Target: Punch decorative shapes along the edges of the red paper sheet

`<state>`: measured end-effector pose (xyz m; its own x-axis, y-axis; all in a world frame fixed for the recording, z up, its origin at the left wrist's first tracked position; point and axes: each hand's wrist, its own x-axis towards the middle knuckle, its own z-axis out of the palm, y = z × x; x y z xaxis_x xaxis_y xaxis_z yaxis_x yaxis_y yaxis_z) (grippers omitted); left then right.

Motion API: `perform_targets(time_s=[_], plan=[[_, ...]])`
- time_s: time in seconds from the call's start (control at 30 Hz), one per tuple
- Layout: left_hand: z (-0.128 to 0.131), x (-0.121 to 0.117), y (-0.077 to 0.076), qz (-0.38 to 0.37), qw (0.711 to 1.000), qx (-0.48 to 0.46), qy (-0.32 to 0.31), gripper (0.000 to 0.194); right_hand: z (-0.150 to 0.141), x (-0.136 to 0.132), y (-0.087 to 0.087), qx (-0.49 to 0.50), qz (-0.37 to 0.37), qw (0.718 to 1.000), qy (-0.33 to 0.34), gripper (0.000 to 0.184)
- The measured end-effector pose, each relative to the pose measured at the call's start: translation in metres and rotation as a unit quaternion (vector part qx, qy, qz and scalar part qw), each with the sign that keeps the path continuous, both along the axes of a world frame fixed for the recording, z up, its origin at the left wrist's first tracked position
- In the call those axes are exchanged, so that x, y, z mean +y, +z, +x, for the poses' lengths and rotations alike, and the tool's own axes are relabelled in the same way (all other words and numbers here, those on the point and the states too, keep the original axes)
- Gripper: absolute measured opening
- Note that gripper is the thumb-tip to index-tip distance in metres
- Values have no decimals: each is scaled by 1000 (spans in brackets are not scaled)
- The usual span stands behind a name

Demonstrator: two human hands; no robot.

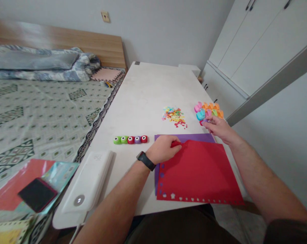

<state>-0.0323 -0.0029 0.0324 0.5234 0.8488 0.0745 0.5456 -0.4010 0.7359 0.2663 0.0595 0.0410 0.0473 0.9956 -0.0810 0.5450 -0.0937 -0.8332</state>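
Note:
A red sheet of paper [199, 169] lies over a purple sheet [194, 137]. Small shaped holes run along the red sheet's left and near edges. My left hand [166, 148], with a black band on its wrist, is closed on the far edge of the red sheet, which bends up slightly there. Over at the right, my right hand [218, 128] has its fingertips pinched on a small purple paper punch [205, 121], partly hidden by the fingers. Right beside it are a red punch [201, 122] and a cluster of larger colourful punches [210, 107].
Several small punches [130, 139] stand in a row left of the paper. Colourful paper cut-outs [173, 115] are scattered beyond it. A white device with a cable [88, 183] occupies the table's near left corner. A phone [38, 194] lies on the bed [46, 98].

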Motion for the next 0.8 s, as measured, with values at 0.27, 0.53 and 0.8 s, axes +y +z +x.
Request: perform_targets(time_s=[0.27, 0.53, 0.8], plan=[[0, 2, -2, 15, 999, 39, -3, 24, 33, 2, -27, -255, 28, 966, 29, 28], [1, 1, 0, 8, 999, 41, 7, 23, 36, 6, -39, -301, 59, 952, -5, 40], [1, 1, 1, 5, 999, 47, 10, 25, 42, 7, -44, -292, 63, 954, 7, 43]])
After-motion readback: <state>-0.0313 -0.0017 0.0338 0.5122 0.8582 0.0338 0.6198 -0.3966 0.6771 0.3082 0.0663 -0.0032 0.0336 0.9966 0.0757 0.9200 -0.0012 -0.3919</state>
